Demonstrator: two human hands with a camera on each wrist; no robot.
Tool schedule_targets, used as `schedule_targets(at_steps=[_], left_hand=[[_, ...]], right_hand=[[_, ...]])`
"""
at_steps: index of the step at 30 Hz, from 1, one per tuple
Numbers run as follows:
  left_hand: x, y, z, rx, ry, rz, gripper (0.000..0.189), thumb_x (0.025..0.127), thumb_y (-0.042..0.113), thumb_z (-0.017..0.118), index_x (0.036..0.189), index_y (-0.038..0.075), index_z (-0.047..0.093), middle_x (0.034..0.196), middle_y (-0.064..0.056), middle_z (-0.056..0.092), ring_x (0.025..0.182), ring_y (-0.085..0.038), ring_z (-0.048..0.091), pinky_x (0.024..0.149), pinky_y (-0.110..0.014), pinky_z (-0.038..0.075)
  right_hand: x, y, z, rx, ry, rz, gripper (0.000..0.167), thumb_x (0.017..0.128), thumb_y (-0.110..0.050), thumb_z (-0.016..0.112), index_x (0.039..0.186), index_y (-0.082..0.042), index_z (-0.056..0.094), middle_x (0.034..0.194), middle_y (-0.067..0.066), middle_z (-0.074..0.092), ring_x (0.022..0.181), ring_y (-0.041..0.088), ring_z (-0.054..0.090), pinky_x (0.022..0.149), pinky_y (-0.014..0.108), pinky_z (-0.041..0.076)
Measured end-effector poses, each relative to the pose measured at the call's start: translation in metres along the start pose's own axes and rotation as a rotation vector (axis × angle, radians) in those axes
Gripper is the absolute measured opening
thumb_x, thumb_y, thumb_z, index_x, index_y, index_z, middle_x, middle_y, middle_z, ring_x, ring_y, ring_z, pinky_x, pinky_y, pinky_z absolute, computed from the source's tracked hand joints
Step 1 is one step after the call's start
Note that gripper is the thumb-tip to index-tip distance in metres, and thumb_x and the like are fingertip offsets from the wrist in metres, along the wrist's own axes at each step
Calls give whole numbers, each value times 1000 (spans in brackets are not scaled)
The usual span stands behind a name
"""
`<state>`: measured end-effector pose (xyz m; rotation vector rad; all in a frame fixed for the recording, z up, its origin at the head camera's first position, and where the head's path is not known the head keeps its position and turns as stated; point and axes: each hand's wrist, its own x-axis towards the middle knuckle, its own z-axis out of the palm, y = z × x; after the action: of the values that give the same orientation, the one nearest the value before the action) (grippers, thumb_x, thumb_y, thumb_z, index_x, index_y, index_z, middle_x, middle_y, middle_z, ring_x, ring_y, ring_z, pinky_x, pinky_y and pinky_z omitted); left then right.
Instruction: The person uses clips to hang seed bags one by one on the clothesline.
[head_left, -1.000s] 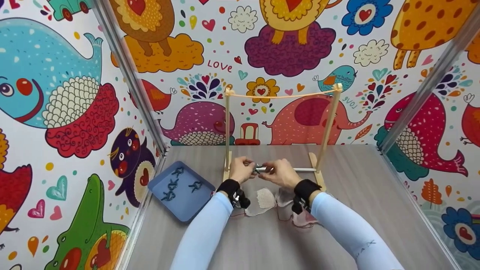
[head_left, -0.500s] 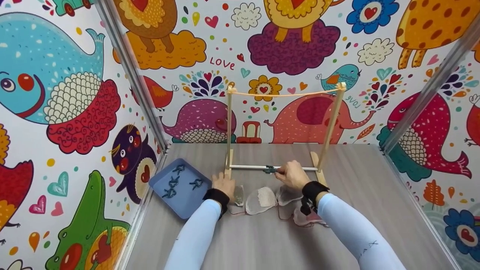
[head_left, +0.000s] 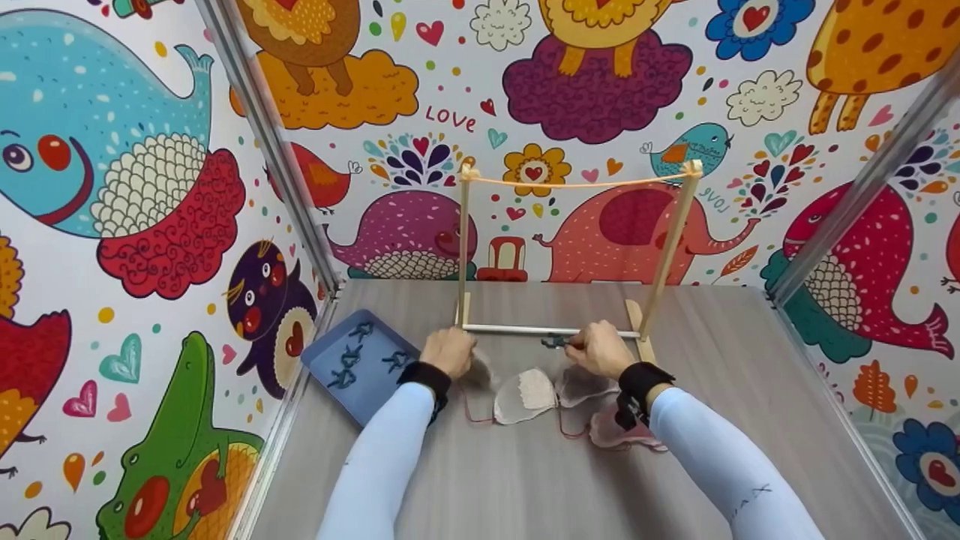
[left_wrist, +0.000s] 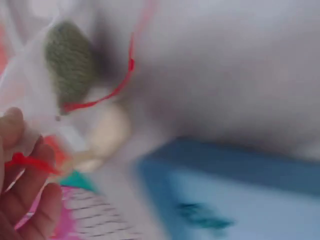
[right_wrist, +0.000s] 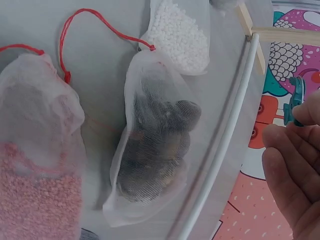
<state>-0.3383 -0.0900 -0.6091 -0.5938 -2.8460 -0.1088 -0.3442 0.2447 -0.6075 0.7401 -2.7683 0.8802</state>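
My left hand point(head_left: 448, 352) pinches the top of a white mesh drawstring bag point(left_wrist: 35, 75) with grey-green filling point(left_wrist: 70, 65) and a red cord. The bag hangs tilted beside the tray. In my right hand point(head_left: 602, 350) is a dark green clip point(right_wrist: 296, 100), held between thumb and fingers near the white rod point(head_left: 510, 328). Below the hands lie further mesh bags: one with white granules point(right_wrist: 175, 37), one with dark round lumps point(right_wrist: 155, 145) and one with pink granules point(right_wrist: 42, 185). The left wrist view is blurred.
A wooden stand has two upright posts point(head_left: 463, 247), with an orange string point(head_left: 577, 184) stretched between their tops. At the left, a blue tray point(head_left: 364, 405) holds several green clips point(head_left: 349, 356). Patterned walls point(head_left: 420, 90) enclose the grey table point(head_left: 480, 487).
My left hand has let go near the clip, moved left and down, and taken up the bag with grey-green filling. The right hand has moved slightly right, still with the clip.
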Motion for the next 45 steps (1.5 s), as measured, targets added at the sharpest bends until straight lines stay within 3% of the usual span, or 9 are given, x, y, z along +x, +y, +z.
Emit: schedule_targets(at_steps=[4, 8, 13, 18, 22, 25, 34, 42, 45], left_hand=[[36, 12, -56, -5, 30, 94, 11, 100, 20, 81, 96, 10, 83, 89, -12, 83, 76, -33, 80, 67, -49, 67], [68, 18, -114, 78, 144, 157, 9, 101, 16, 80, 100, 7, 82, 87, -11, 82, 71, -28, 79, 62, -43, 67], [96, 15, -173, 47, 321, 63, 19, 106, 20, 76, 96, 4, 78, 84, -12, 81, 67, -28, 78, 60, -42, 66], [117, 9, -210, -8, 463, -33, 31, 111, 30, 71, 100, 2, 79, 84, -15, 81, 67, -32, 77, 61, -44, 65], [124, 4, -221, -16, 506, -65, 29, 111, 27, 70, 108, 0, 80, 90, -18, 83, 73, -37, 80, 65, -51, 66], [126, 3, -224, -39, 515, -69, 26, 111, 24, 70, 108, -1, 79, 92, -18, 83, 74, -38, 79, 66, -51, 66], [128, 6, -220, -50, 526, -62, 28, 110, 26, 70, 119, 0, 77, 97, -20, 85, 76, -42, 82, 67, -53, 67], [126, 7, -216, -110, 500, -21, 28, 113, 25, 66, 104, 2, 77, 89, -19, 82, 75, -41, 80, 67, -54, 66], [123, 5, -213, -138, 492, -17, 29, 114, 26, 65, 102, 2, 76, 89, -20, 82, 77, -42, 80, 68, -54, 66]], right_hand=[[10, -8, -12, -61, 11, -9, 21, 90, -9, 81, 69, -8, 80, 57, -5, 66, 52, 1, 44, 49, 20, 31], [31, -23, -35, -160, 49, -75, 31, 89, -13, 81, 61, -11, 69, 52, -9, 49, 51, 5, 39, 51, 24, 27], [61, -60, -74, -250, 84, -115, 20, 94, -16, 81, 76, -6, 81, 59, 4, 68, 54, 14, 55, 52, 31, 45], [90, -104, -114, -347, 197, -214, 17, 98, -14, 79, 87, -2, 84, 70, 13, 74, 60, 27, 66, 58, 42, 61], [114, -131, -145, -394, 327, -353, 21, 99, -15, 76, 86, -1, 82, 66, 14, 69, 56, 30, 64, 54, 44, 59], [134, -147, -169, -412, 356, -379, 22, 101, -16, 74, 94, 1, 84, 69, 16, 71, 58, 33, 64, 55, 47, 58], [180, -171, -196, -311, 46, -263, 19, 98, -13, 78, 107, -1, 89, 88, 17, 86, 70, 28, 72, 63, 36, 56], [191, -183, -180, -361, 29, -356, 17, 96, -8, 76, 81, -2, 80, 71, 12, 67, 66, 28, 58, 64, 37, 46], [189, -181, -174, -388, 19, -336, 16, 96, -16, 79, 89, -2, 80, 78, 13, 72, 73, 32, 65, 69, 42, 54]])
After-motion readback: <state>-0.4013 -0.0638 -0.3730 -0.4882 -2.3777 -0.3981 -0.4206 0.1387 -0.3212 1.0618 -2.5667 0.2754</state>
